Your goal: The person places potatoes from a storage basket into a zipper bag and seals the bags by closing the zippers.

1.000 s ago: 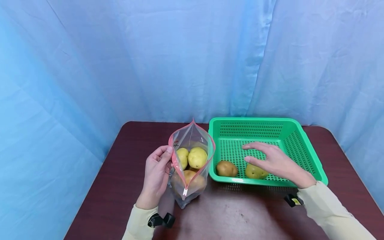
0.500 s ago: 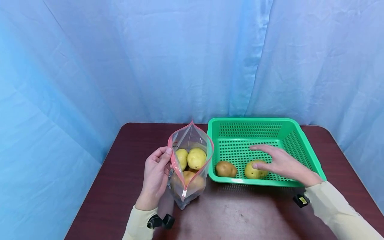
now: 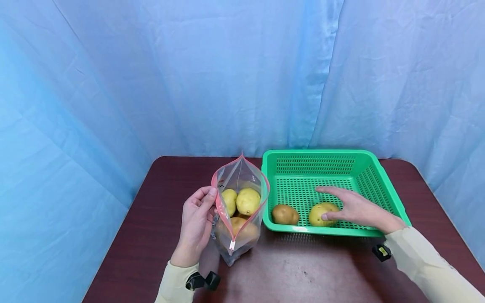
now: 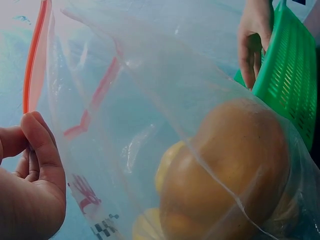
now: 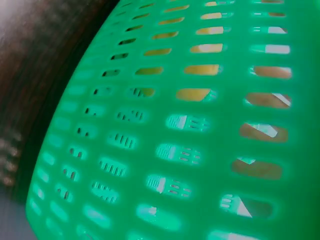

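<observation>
On a dark wooden table (image 3: pixel 303 269) before blue drapes, the right hand (image 3: pixel 358 209) rests fingers loosely extended on a yellow potato (image 3: pixel 320 213) in the green basket (image 3: pixel 382 185), right of centre. Left hand (image 3: pixel 196 219) pinches the open zip bag (image 3: pixel 240 210), frame centre.

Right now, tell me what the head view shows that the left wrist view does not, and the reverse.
Only the head view shows the two potatoes in the green basket: the brown potato lying apart, and the yellow potato with the right hand's thumb on it. It also shows the table.

Only the left wrist view shows, close up, the printed marks low on the zip bag and the left hand pinching its edge.

Both show the bag with potatoes inside, the green basket, and both hands.
</observation>
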`<state>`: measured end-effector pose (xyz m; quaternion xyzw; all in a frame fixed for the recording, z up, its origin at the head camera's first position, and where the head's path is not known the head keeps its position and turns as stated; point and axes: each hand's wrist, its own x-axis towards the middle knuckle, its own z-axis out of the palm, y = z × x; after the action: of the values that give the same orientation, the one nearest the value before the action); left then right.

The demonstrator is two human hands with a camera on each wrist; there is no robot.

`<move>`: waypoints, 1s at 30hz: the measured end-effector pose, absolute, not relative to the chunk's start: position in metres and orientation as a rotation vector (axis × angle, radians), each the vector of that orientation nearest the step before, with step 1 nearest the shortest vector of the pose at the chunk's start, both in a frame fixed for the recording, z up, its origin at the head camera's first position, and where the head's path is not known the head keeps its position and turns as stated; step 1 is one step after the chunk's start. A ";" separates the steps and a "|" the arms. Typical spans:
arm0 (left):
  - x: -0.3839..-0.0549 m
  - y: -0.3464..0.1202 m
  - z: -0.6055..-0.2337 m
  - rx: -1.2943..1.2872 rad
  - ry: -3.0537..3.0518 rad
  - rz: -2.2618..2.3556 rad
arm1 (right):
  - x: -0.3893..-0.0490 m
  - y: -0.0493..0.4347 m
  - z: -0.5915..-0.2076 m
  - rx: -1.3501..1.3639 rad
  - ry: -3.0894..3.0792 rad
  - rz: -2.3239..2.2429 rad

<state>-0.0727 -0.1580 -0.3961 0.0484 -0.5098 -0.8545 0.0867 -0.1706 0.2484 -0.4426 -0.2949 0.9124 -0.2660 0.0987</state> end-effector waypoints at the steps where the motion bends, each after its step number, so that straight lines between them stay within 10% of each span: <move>1: -0.073 -0.158 -0.396 0.144 -1.518 -2.546 | -0.171 0.249 -0.443 -0.870 2.697 -0.782; 30: -0.073 -0.159 -0.398 0.155 -1.540 -2.541 | -0.172 0.250 -0.450 -0.829 2.651 -0.749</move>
<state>-0.0730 -0.1589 -0.3980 0.0519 -0.5159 -0.8511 0.0829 -0.1724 0.2501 -0.4501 -0.2855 0.9135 -0.2581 0.1320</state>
